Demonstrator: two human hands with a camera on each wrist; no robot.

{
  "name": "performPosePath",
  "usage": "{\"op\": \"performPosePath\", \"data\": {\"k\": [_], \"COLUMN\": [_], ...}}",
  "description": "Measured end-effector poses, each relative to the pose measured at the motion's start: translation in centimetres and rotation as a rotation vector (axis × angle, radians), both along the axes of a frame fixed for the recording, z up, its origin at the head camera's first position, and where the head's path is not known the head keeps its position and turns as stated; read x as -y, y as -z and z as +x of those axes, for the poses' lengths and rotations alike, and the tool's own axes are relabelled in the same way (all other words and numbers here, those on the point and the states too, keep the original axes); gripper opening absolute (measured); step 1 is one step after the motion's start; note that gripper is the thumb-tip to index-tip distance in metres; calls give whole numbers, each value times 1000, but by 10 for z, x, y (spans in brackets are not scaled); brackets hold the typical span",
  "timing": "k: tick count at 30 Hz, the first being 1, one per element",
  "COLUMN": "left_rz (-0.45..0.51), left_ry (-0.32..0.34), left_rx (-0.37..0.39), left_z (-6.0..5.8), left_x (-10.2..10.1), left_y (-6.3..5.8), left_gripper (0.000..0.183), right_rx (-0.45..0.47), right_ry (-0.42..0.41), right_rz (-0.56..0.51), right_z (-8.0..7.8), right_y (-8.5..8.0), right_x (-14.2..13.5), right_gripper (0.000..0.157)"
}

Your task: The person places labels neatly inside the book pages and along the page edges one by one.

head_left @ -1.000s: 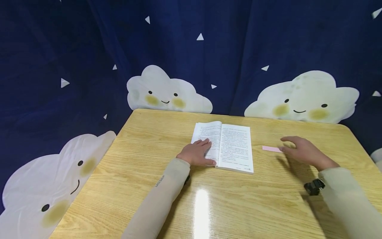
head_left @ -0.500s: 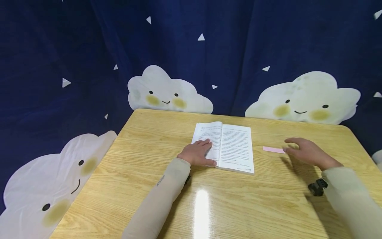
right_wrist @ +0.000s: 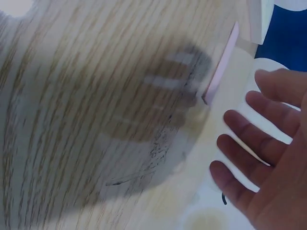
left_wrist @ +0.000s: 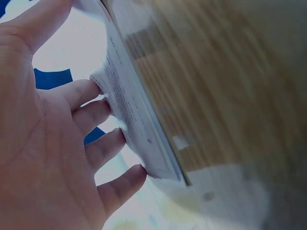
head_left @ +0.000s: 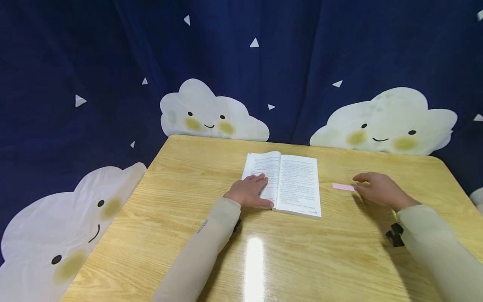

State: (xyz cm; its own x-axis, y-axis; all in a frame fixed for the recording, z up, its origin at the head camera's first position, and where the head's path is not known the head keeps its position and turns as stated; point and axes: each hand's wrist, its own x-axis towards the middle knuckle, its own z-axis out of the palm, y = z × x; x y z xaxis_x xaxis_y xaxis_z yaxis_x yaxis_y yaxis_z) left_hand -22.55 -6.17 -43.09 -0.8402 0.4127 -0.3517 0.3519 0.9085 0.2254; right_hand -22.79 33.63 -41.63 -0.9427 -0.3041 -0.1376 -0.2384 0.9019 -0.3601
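An open book [head_left: 298, 184] with printed pages lies on the wooden table. My left hand [head_left: 249, 192] rests on its left page, fingers spread and thumb near the spine at the lower edge. In the left wrist view the fingertips [left_wrist: 136, 175] touch the page [left_wrist: 129, 105]. To the right of the book lies a flat pink strip [head_left: 342, 187]. My right hand [head_left: 383, 191] hovers over the strip's right end, fingers relaxed and holding nothing. The right wrist view shows the pink strip [right_wrist: 221, 67] on the table, apart from the fingers [right_wrist: 249, 134].
The wooden table [head_left: 181, 180] reaches back to a dark blue curtain [head_left: 290, 63] with white clouds and small triangles. A bright reflection shines on the table in front of the book. Shadows of the right arm fall across the right side.
My right hand shifts a little to the right, then back left over the end of the pink strip. My left hand stays on the book, which keeps its place.
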Motion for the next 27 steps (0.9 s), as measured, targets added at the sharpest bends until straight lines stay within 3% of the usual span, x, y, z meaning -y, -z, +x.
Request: {"op": "performPosePath", "data": {"k": [6, 17, 27], "left_rz": [-16, -13, 2], "left_ry": [-12, -21, -6], "left_rx": [13, 29, 26], "left_z": [-5, -2, -1], "left_x": [0, -4, -3], "left_y": [0, -1, 0], "left_gripper": [93, 93, 94], "right_rx": [-63, -57, -71], "right_ry": [25, 60, 70], "right_rz": [-7, -31, 62], "right_z": [-9, -18, -17], "right_y": [0, 18, 24], "right_x": [9, 20, 23], "right_gripper": [34, 24, 12]}}
